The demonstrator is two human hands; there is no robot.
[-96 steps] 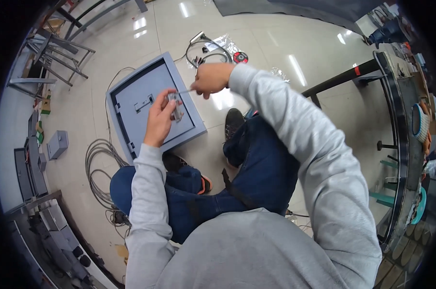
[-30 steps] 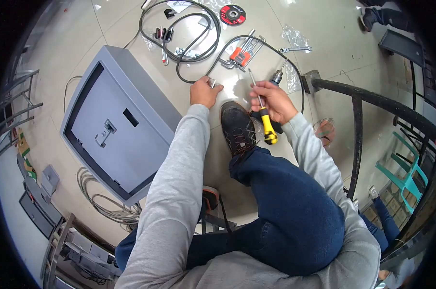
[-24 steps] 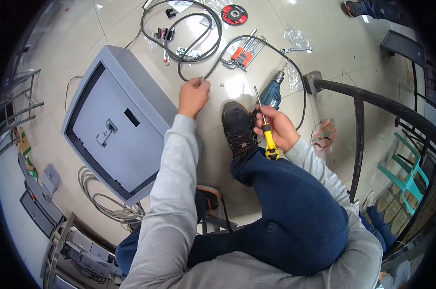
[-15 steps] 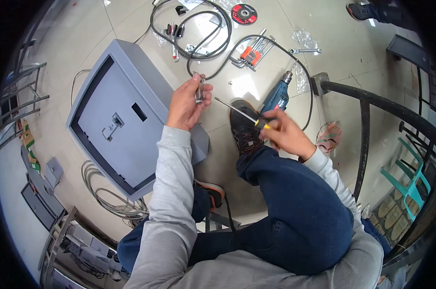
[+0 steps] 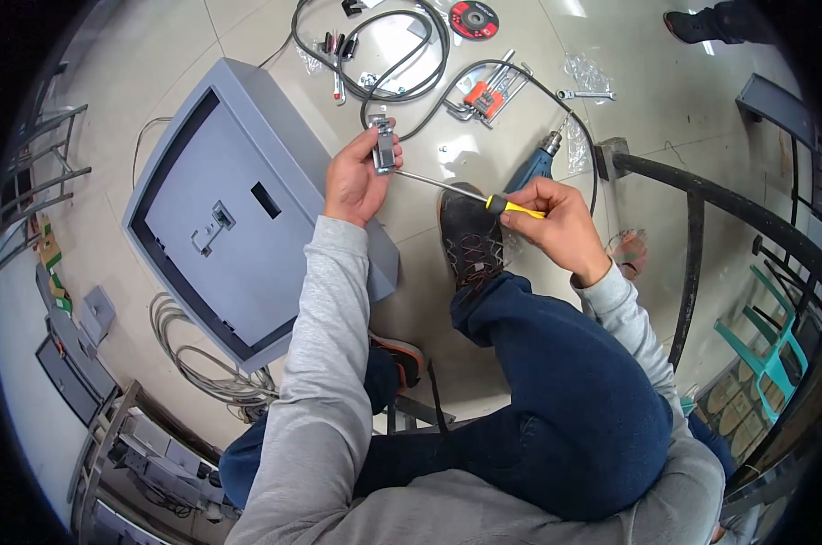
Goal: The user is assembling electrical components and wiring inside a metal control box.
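Between thumb and fingers, my left hand [image 5: 360, 177] holds up a shiny metal latch [image 5: 385, 150], its long face turned toward me. My right hand [image 5: 556, 222] is closed round the yellow-and-black handle of a screwdriver [image 5: 447, 186]. The screwdriver's shaft points left, and its tip is at the lower end of the latch; whether it sits in a screw cannot be made out. To the left of my left hand lies a grey metal cabinet [image 5: 206, 218], with a rectangular slot and a similar metal fitting [image 5: 220, 218] on its door panel.
Beyond my hands, a black cable [image 5: 447, 50], a hex key set [image 5: 483, 98], a wrench [image 5: 585, 94], a cutting disc [image 5: 473, 20] and a blue drill [image 5: 533, 168] lie on the tiled floor. A black metal rail [image 5: 692, 177] stands at right. Coiled grey cable [image 5: 179, 341] lies below the cabinet.
My left hand has turned the latch so its broad face shows. My right hand has moved slightly right and regripped the screwdriver, whose tip has come up to the latch.
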